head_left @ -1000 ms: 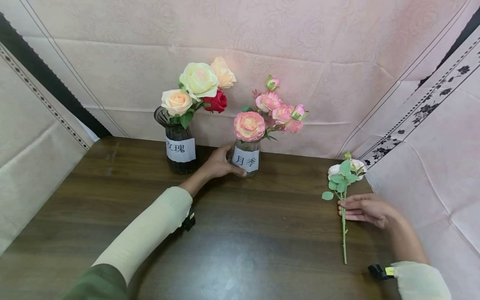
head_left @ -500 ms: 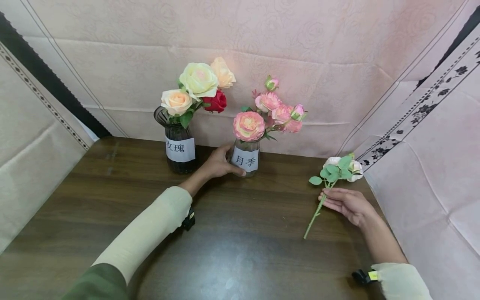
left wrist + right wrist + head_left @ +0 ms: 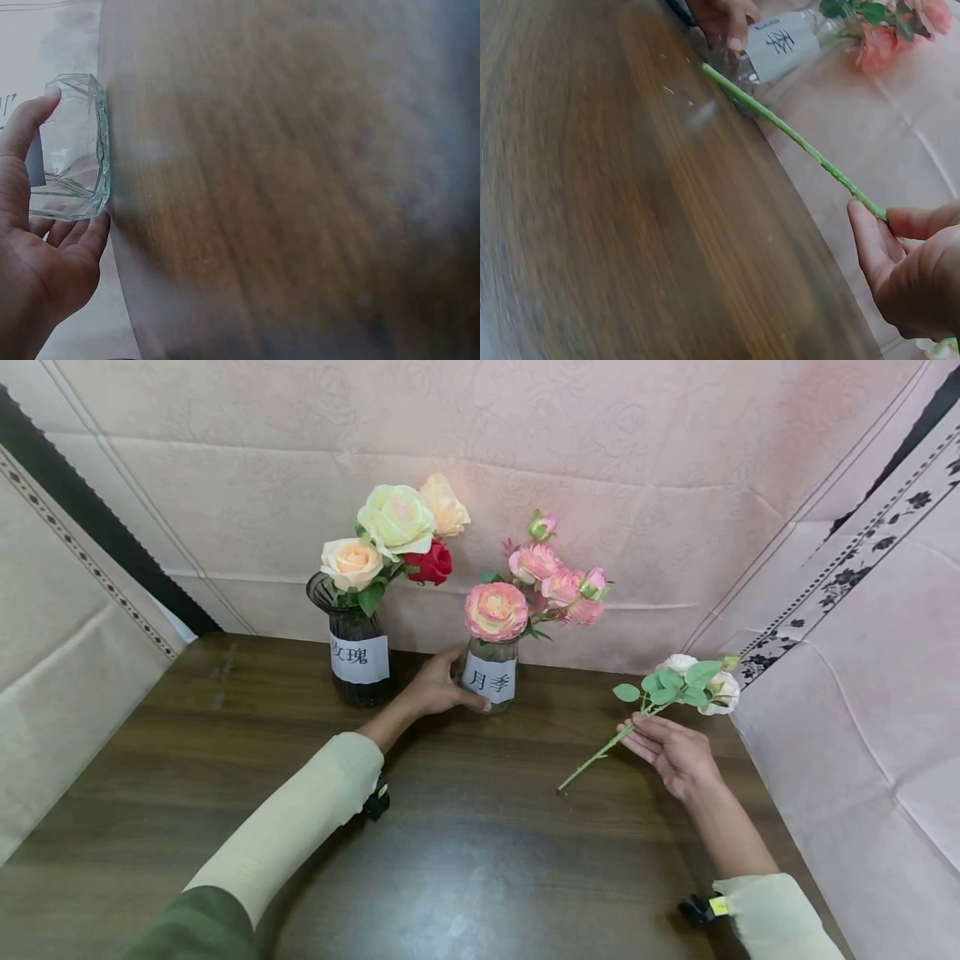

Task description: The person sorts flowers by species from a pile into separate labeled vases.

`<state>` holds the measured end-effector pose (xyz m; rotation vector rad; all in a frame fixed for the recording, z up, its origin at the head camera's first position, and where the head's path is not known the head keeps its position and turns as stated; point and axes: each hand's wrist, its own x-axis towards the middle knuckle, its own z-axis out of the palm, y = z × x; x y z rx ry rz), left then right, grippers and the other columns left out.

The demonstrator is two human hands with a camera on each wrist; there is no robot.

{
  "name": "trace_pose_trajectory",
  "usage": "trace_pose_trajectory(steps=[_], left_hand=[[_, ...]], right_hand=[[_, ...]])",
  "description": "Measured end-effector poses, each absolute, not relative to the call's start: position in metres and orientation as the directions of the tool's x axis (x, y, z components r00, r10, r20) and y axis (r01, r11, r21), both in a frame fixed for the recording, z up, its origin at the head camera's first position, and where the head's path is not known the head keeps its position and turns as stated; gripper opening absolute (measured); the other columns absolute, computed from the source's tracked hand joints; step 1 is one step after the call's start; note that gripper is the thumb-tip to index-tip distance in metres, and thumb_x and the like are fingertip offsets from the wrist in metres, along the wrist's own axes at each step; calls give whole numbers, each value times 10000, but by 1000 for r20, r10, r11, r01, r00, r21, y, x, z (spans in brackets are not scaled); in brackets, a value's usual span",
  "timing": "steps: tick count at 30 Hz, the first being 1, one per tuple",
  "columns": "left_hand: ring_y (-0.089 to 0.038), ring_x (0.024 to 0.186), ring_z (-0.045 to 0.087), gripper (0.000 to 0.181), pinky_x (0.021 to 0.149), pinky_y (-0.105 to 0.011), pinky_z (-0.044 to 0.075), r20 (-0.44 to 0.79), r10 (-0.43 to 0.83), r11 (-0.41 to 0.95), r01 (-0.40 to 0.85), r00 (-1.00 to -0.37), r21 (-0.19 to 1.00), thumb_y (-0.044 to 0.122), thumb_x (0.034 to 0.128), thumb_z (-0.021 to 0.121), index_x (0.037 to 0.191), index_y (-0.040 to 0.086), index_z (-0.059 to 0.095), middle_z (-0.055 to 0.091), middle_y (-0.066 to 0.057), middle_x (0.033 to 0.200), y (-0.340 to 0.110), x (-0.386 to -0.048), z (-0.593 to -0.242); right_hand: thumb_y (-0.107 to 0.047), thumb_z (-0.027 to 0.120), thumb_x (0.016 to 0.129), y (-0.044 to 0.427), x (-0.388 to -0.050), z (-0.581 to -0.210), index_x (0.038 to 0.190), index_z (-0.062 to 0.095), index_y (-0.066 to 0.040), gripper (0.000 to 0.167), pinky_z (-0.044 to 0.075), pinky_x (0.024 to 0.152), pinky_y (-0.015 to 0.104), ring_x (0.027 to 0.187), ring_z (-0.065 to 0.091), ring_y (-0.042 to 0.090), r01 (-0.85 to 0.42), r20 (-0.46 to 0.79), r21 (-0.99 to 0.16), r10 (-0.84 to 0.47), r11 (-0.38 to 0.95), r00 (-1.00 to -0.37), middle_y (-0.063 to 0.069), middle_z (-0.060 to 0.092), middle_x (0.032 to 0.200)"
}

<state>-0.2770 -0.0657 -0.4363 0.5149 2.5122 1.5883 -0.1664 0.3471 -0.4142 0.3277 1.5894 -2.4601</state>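
Note:
My left hand (image 3: 438, 687) grips the lower part of a clear glass vase (image 3: 491, 672) with a white paper label; pink flowers (image 3: 497, 612) stand in it. In the left wrist view the thumb lies on one side of the glass vase (image 3: 79, 146) and the fingers on the other. At the right, my right hand (image 3: 675, 752) pinches the green stem of a white artificial flower (image 3: 720, 693) just below its leaves. The stem (image 3: 795, 139) slants, its cut end pointing left toward the vase; the right wrist view shows thumb and fingertips on it.
Left of the clear vase stands a dark vase (image 3: 360, 689), also labelled, holding cream, peach and red roses (image 3: 397, 520). Both vases are near the back edge of the brown wooden table (image 3: 480, 827). Pale cloth (image 3: 637, 452) hangs behind and at the sides.
The right hand has moved left and slightly away from me. The white flower's stem has swung from nearly upright in view to slanting, its end going left. The left hand stays on the vase.

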Motion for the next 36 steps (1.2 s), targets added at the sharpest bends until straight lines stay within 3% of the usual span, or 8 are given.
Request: trace_pose_trajectory(steps=[21, 36], left_hand=[[-312, 1473, 611, 946, 1276, -551, 470, 75, 353, 390, 220, -933, 894, 234, 761, 1075, 1572, 140, 596, 696, -70, 1534, -67, -278, -437], [-324, 1492, 598, 1010, 1291, -556, 456, 74, 355, 406, 225, -932, 886, 228, 758, 1077, 1616, 133, 551, 669, -88, 1575, -66, -278, -436]], right_hand=[[54, 747, 1046, 303, -183, -387, 1028, 845, 24, 105, 657, 996, 412, 970, 878, 266, -7, -105, -831, 171, -555, -980, 152, 869, 964], [97, 786, 998, 278, -196, -354, 1001, 812, 66, 41, 680, 939, 429, 909, 879, 301, -165, -52, -735, 296, -658, -954, 185, 864, 952]])
